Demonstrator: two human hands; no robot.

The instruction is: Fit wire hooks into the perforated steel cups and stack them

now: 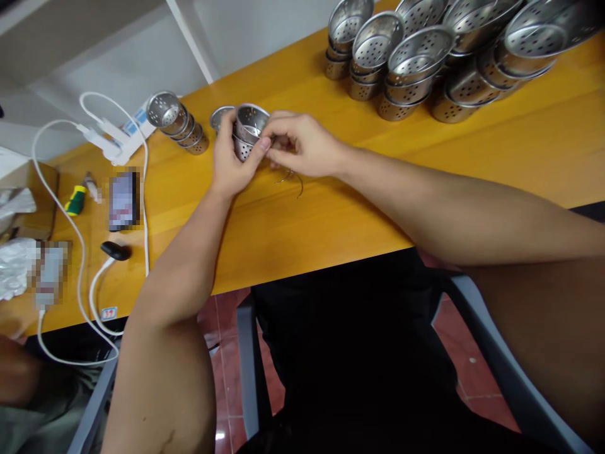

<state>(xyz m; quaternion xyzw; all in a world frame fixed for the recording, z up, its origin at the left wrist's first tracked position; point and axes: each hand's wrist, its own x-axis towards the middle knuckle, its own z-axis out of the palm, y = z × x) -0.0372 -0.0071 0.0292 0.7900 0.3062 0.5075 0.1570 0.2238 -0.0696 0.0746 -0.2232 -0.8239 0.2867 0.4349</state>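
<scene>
Steel strainer cup (249, 129) gripped by your left hand (230, 165); right hand (302, 146) pinches its three-o'clock rim; likely fitting wire handle (292, 180) next.

Just one head cam, looking forward and down over the table (425, 189), close in above the arms.

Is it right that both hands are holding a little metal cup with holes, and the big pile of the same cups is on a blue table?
Not quite. Both the left hand and the right hand do hold the little metal cup with holes, and the big pile of cups is there, but the table is orange-yellow wood, not blue. The head view shows it.
</scene>
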